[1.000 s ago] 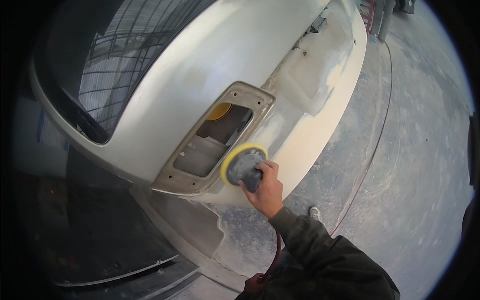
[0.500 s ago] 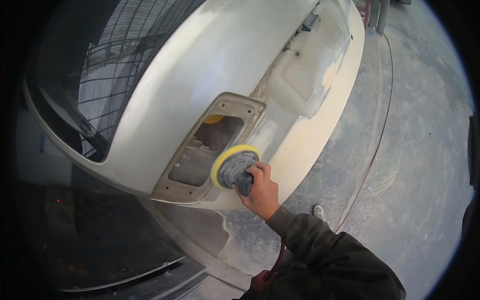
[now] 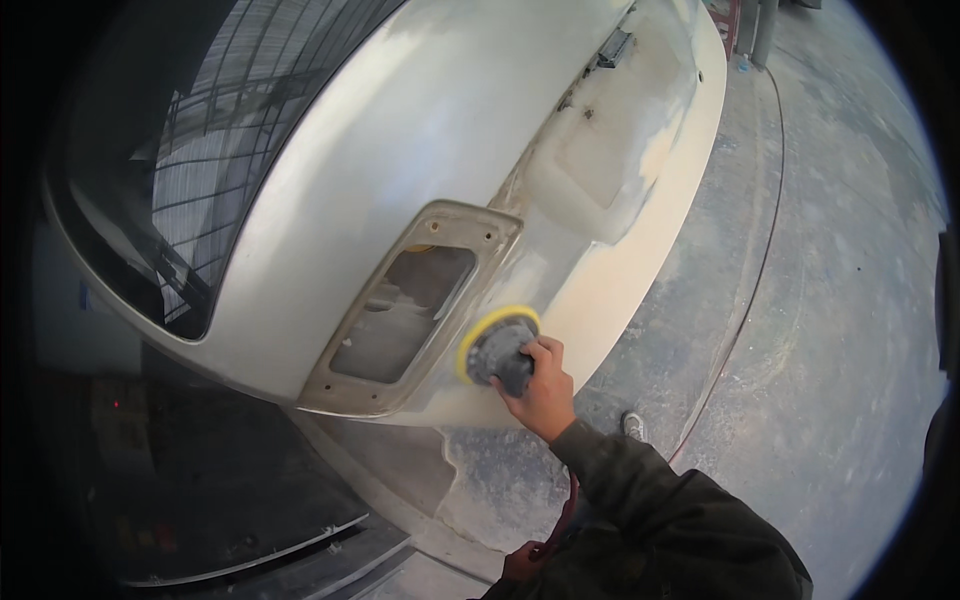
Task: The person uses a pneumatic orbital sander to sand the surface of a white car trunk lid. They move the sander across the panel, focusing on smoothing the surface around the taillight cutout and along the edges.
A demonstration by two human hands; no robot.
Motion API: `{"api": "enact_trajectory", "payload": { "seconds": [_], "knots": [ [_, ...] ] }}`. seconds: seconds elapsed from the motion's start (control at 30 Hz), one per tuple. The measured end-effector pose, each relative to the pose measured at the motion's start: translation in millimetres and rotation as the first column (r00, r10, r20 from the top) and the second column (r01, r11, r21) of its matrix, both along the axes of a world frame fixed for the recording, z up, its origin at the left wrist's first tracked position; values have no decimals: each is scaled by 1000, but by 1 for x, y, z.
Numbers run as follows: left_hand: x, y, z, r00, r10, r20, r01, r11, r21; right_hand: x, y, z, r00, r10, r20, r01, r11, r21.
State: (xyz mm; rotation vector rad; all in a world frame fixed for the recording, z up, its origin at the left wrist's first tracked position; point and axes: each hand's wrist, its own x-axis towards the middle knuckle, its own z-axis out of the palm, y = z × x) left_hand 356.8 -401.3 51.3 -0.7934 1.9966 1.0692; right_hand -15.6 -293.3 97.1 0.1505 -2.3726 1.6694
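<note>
My right hand (image 3: 543,398) is wrapped round the dark body of a round air sander (image 3: 505,355) with a yellow-edged pad. The pad lies against the pale panel of a car's tailgate (image 3: 430,130), just right of a recessed lamp opening (image 3: 385,335). Low in the picture my left hand (image 3: 524,562) is closed round a dark red hose (image 3: 566,515); my sleeve hides part of it. The panel round the sander has grey and cream sanded patches.
Dark rear glass (image 3: 205,160) fills the upper left. A thin hose (image 3: 745,310) runs along the grey concrete floor (image 3: 840,330) to the right. A shoe (image 3: 634,426) shows beside my sleeve. Dark metal strips (image 3: 340,560) lie at lower left.
My right hand and the sander have moved right and slightly down, from the edge of the lamp opening onto the panel beside it. My left hand stays low by the hose.
</note>
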Motion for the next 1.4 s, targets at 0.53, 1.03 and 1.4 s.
{"api": "enact_trajectory", "payload": {
  "seconds": [0.53, 1.03, 1.4],
  "knots": [
    [-16, -1, -2, 998, -69, -3, 69, 997, -32, -29, 22, 7, 1000, 18, 8, -18, 999, 27],
    [-37, 3, 7, 989, -103, 106, 110, 992, -56, -60, 34, 22, 1000, -22, 1, 22, 997, -68],
    [-47, 8, 9, 989, -97, 110, 104, 993, -55, -70, 49, 9, 994, -38, 98, 49, 992, -113]
  ]
}}
